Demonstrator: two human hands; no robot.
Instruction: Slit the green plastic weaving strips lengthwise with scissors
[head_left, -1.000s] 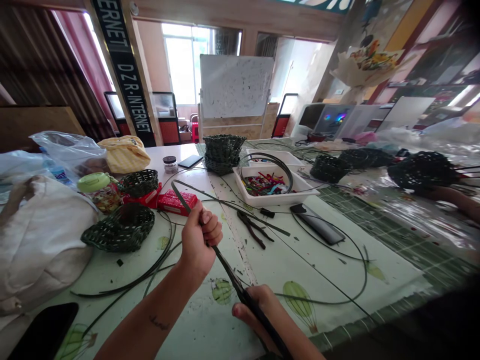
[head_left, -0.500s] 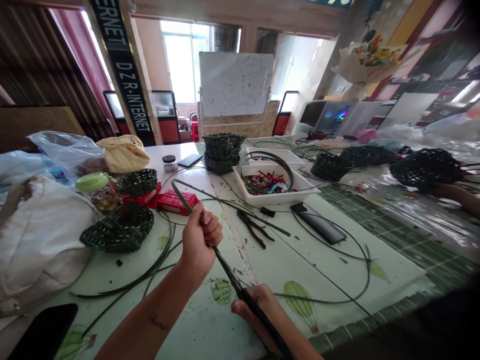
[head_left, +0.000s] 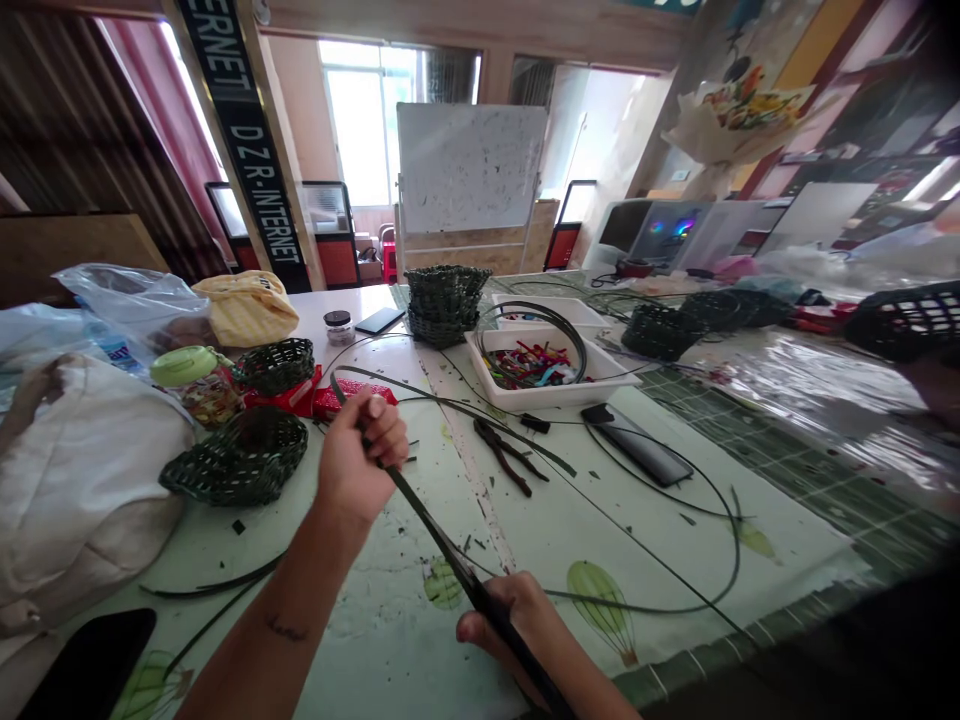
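Left hand point(head_left: 358, 458): fingers closed around a dark green weaving strip point(head_left: 427, 525) above the printed tablecloth point(head_left: 637, 530); right hand point(head_left: 504, 618): fingers curled on its lower end, apparently firm, though partly hidden — hold the strip taut between both hands — tension even, no kinks.

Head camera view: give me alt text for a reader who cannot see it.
A left hand and right hand grip a long dark green strip above a printed table cover. Green woven baskets, a white tray of coloured scraps and dark pliers lie nearby.
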